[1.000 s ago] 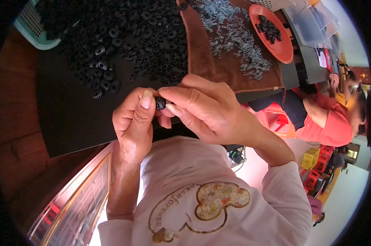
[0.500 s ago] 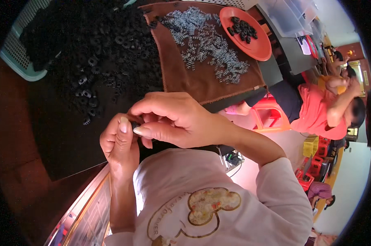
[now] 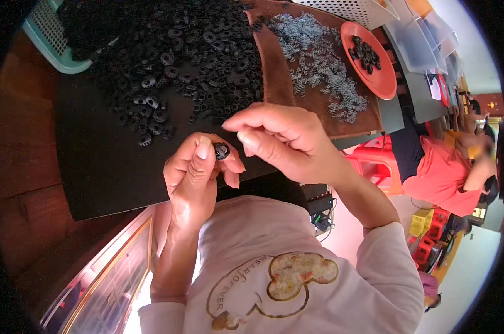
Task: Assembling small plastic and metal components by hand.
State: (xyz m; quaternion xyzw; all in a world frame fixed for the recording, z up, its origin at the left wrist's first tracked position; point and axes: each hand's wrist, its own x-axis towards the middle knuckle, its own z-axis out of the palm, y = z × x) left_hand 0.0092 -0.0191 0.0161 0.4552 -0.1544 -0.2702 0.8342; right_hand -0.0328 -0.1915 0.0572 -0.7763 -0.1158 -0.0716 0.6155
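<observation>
My left hand (image 3: 193, 175) pinches a small round black plastic part (image 3: 222, 151) between thumb and fingers, its open end facing up. Just right of it and apart from it is my right hand (image 3: 288, 142), thumb and forefinger drawn together in a pinch. Whether anything small sits between those two fingertips cannot be made out. Beyond the hands, a heap of black plastic parts (image 3: 207, 61) covers much of the dark table (image 3: 107, 178). Many small metal springs (image 3: 324, 69) lie spread on a brown cloth (image 3: 277, 61) to the right of the heap.
An orange plate (image 3: 381, 86) with several black parts stands beyond the springs. A green basket (image 3: 68, 64) is at the far left, a white perforated basket (image 3: 358, 12) at the back. To the right are a red stool (image 3: 380, 161) and a seated person in a red shirt (image 3: 444, 172).
My right hand has pulled away from the left, leaving a gap and exposing the black part. The whole scene has shifted in view as my head moved.
</observation>
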